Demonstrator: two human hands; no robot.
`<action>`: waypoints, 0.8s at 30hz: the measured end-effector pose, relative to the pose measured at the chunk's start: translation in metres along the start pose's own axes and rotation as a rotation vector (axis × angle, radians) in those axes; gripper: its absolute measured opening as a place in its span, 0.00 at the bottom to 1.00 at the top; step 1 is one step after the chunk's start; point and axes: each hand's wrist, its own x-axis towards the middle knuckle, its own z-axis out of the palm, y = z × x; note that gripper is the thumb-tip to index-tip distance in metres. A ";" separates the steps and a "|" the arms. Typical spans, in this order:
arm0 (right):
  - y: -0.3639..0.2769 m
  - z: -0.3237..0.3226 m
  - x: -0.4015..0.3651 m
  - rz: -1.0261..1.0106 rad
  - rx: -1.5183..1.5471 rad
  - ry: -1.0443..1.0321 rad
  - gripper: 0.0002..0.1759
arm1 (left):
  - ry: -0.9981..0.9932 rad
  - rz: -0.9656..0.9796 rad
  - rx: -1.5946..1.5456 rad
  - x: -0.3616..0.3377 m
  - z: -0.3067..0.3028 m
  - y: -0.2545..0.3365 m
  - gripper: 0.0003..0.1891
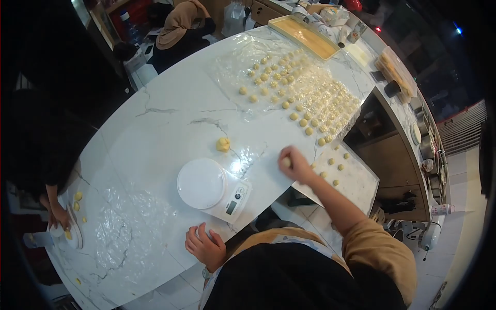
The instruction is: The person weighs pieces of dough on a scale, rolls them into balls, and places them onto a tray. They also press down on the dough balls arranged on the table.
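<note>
The white marble surface [170, 129] fills most of the view. At its far side lies a clear plastic sheet [232, 67] covered with rows of small dough balls [293, 116], too many to count. Beyond the sheet a long yellow tray [305, 35] sits at the far rim. A smaller sheet [361, 188] at the person's right carries only a few balls and has bare room left.

Nearer the person stands a white kitchen scale [213, 188], its round pan bare. Just beyond it a lump of dough [223, 144] rests on the surface, apart from the scale.

Judging by this, most of the portioning looks done, and the lump and the part-filled smaller sheet are what is left.

The right hand [294, 164] reaches out between the scale and the smaller sheet. Its fingers are closed around one dough ball [285, 161], held just above the surface. The left hand [205, 247] lies flat at the near edge beside the scale, with fingers loose and nothing in it.

At the far left a co-worker's hand [61, 217] presses on a small plate [76, 235] with a few balls near it.
</note>
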 end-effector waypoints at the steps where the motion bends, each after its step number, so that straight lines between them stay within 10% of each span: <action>1: 0.004 -0.010 0.015 0.167 -0.072 0.045 0.11 | -0.009 -0.007 -0.016 -0.001 0.000 0.000 0.16; 4: 0.012 0.012 0.080 0.061 -0.246 0.381 0.11 | -0.028 0.005 -0.027 -0.002 -0.003 -0.002 0.16; 7: -0.049 0.038 0.069 0.363 -0.005 0.137 0.16 | -0.047 0.016 -0.008 -0.007 0.001 -0.003 0.17; 11: -0.036 0.029 0.006 0.019 -0.036 0.304 0.31 | -0.082 0.048 0.001 -0.006 0.001 -0.008 0.18; 15: -0.051 0.012 0.006 0.214 0.021 0.341 0.37 | -0.129 0.100 0.005 -0.005 0.001 -0.009 0.19; 21: -0.022 0.030 0.044 0.263 0.434 0.410 0.23 | -0.137 0.184 -0.007 -0.003 -0.001 -0.013 0.19; 24: -0.046 0.030 -0.004 0.097 0.101 0.139 0.11 | -0.136 0.211 -0.010 -0.002 0.002 -0.014 0.19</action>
